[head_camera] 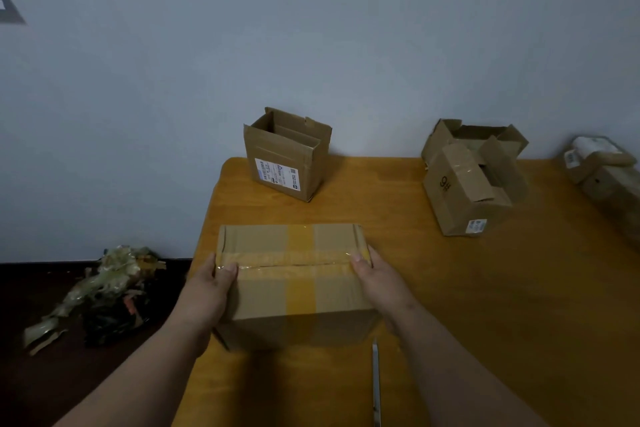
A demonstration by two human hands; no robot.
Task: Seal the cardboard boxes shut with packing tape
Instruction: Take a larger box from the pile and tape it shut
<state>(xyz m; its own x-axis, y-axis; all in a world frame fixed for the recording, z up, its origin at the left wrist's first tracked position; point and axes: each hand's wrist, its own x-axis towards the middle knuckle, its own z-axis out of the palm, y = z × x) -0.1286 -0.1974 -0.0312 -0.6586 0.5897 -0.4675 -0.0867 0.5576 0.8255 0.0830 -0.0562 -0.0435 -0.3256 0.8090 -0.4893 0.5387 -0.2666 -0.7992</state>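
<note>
A closed cardboard box [298, 284] sits at the near left part of the wooden counter [485, 288], between two hands. Its top seam is covered by a clear strip of tape [287, 262] running left to right, crossed by one yellow band of tape [300, 253] running front to back. The left hand [211, 284] holds the box's left end, thumb curled over the top edge onto the clear strip. The right hand [372, 270] holds the right end the same way, thumb on top and fingers down the side.

Four boxes show on the counter in all. One open box [285, 154] stands upright at the far edge near the wall, flaps up, with a white label on its front. Two more [467, 180] are huddled together at the far right, flaps loose, the nearer one marked "9#". A thin metal blade [375, 385] lies on the counter just in front of the held box. A heap of crumpled used tape [100, 291] lies on the dark floor to the left.
</note>
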